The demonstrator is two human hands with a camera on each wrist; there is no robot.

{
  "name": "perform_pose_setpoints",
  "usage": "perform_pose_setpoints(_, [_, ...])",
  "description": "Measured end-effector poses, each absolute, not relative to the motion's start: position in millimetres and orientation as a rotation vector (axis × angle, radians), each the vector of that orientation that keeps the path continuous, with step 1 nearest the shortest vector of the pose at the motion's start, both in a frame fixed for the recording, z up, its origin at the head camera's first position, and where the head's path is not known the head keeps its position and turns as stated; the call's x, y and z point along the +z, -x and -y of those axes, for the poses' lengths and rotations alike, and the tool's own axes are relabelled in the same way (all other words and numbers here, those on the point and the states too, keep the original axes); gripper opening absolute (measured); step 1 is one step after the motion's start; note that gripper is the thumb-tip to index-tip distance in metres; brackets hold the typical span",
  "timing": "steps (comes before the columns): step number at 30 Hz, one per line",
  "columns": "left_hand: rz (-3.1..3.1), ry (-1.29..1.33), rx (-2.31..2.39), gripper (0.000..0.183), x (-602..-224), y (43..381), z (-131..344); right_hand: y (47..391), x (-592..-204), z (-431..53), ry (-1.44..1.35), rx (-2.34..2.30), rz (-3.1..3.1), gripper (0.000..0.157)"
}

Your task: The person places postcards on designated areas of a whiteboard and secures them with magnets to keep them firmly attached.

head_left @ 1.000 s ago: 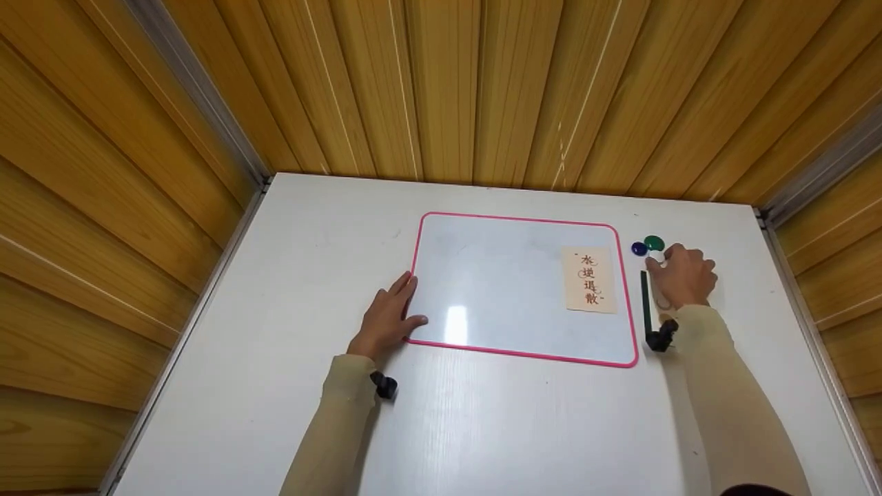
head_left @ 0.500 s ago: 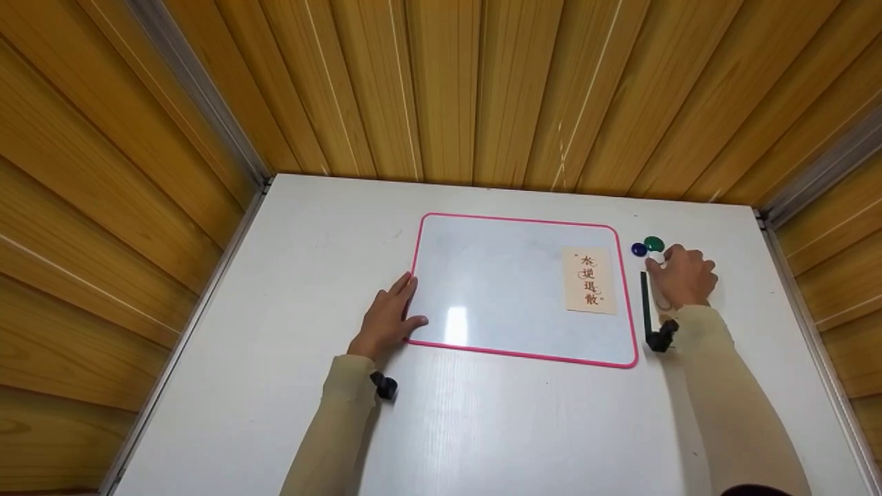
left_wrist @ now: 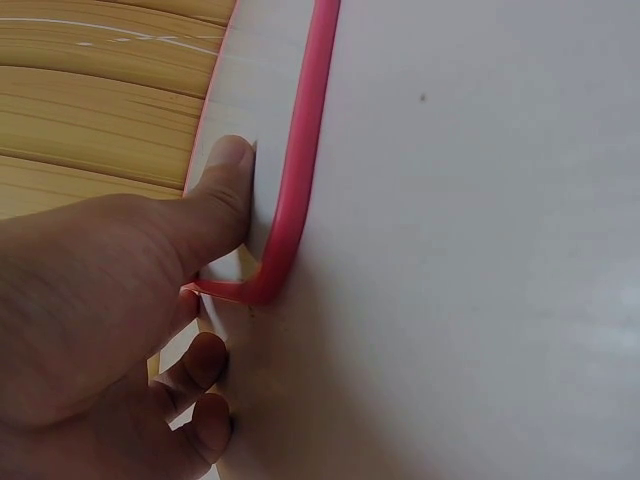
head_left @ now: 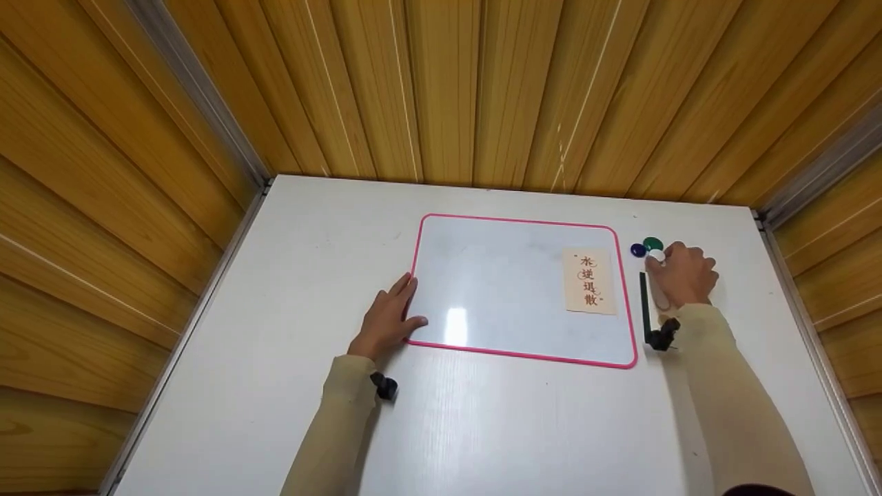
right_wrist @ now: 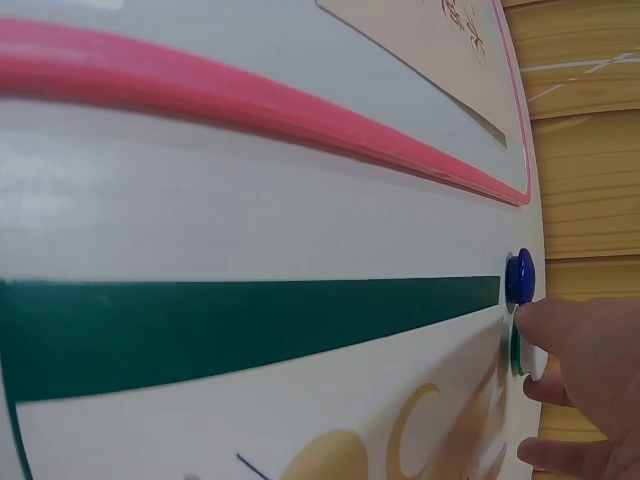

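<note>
While wooden walls are standing at the back and sides, a big white table is sitting between them. On it, a white board with a pink rim is lying flat. The left hand is resting at the board's near left corner, its fingers loose and not squeezing, with the thumb going over the top and the other fingers lying just outside the edge. The right hand is working past the board's right side, and its thumb and finger are pinching a small white piece. Below that hand, a picture with a green edge is lying partly hidden. A tan card with red-brown writing is lying on the board's right part. A round green piece and a smaller blue piece are sitting beside the white piece, near the board's far right corner.
</note>
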State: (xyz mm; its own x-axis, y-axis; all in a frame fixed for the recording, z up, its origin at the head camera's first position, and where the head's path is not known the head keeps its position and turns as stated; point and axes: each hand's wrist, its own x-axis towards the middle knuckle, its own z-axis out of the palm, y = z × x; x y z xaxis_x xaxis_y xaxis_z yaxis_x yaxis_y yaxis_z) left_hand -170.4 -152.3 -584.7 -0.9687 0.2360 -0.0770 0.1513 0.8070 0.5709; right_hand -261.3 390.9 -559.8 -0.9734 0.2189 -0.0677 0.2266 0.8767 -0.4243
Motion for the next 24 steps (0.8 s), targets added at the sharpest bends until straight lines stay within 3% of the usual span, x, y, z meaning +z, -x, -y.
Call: perform_pose_setpoints(24, [-2.846, -0.299, 0.897, 0.084, -584.6, 170.0, 152.1, 262.2, -551.1, -383.4, -0.379, -0.711, -3.03, 0.056])
